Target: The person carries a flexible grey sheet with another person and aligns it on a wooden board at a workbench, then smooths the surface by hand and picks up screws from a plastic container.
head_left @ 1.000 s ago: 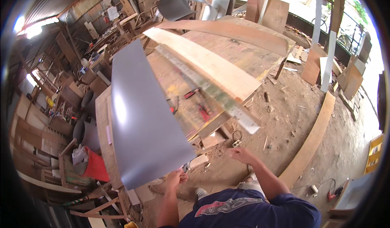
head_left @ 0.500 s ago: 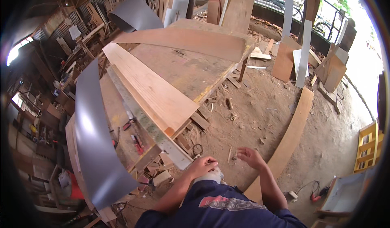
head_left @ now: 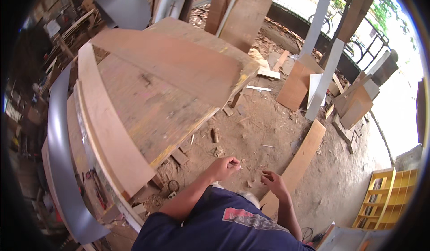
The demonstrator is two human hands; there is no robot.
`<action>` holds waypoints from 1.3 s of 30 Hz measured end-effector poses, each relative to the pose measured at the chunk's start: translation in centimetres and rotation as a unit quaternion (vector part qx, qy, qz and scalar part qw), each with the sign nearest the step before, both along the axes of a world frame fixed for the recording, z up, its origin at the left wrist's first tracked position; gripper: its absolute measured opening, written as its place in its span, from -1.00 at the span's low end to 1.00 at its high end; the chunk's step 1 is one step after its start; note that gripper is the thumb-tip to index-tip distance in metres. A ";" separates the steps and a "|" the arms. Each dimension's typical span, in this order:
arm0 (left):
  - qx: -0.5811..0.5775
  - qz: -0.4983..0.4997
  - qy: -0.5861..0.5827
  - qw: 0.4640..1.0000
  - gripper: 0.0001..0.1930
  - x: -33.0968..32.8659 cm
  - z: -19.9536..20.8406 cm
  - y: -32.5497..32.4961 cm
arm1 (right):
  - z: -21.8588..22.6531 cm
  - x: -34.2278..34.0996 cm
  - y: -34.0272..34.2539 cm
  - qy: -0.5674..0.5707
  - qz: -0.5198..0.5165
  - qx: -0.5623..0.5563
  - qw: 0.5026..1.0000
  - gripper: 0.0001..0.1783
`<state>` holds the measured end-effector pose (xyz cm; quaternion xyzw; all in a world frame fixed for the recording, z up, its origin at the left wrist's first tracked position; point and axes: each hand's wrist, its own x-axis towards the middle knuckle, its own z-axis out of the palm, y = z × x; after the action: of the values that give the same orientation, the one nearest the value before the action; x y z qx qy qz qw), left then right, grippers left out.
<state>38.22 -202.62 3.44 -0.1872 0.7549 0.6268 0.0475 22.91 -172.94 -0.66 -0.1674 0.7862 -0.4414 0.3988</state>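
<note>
My left hand [head_left: 224, 168] is in front of my body with its fingers curled together. A small pale bit shows at the fingertips, too small to name. To its right, my right hand [head_left: 275, 184] hangs with loosely bent fingers, apart from each other, and I see nothing in it. Below that hand a long plywood strip [head_left: 301, 155] slants across the dirt floor. On the worktable [head_left: 179, 101] to my left lies a long pale wooden board [head_left: 112, 121], next to a curved grey sheet [head_left: 62, 139]. Neither hand touches the table or the boards.
A thin brown panel [head_left: 179, 56] lies across the table's far part. Red-handled tools [head_left: 97, 190] rest near its left edge. Plywood sheets [head_left: 246, 16] and panels [head_left: 298, 85] lean at the back. Yellow wooden shelving [head_left: 380, 197] stands at the right. Scraps litter the dirt floor [head_left: 251, 137].
My view has swung to the right, so the table and boards sit farther left. My left hand has risen away from my body, and my hands are closer together.
</note>
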 end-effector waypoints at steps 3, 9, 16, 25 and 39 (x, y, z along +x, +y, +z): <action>-0.007 -0.028 0.023 0.999 -0.62 -11.4 1.4 -2.0 | 1.1 -9.2 1.1 -0.065 -0.116 -0.054 0.990 -0.47; -0.090 -0.038 0.023 0.995 -0.62 -33.8 1.4 -5.1 | -1.5 -31.5 -2.1 -0.046 -0.140 -0.093 0.985 -0.46; -0.148 0.077 -0.055 0.985 -0.57 -51.2 1.0 -6.5 | -2.7 -58.0 -13.0 -0.003 0.031 -0.106 0.994 -0.47; -0.145 0.235 -0.031 0.961 -0.63 -65.0 1.2 -17.0 | 4.7 -83.5 -37.9 0.031 0.205 -0.165 0.964 -0.54; -0.156 0.405 0.008 0.901 -0.69 -85.3 6.0 -45.4 | 0.2 -107.4 -65.4 -0.045 0.274 -0.027 0.960 -0.59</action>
<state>-47.09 -248.04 9.44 -0.4765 0.7025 0.4675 -0.2467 -84.50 -238.32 -0.42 -0.3666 0.6792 -0.3436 0.5350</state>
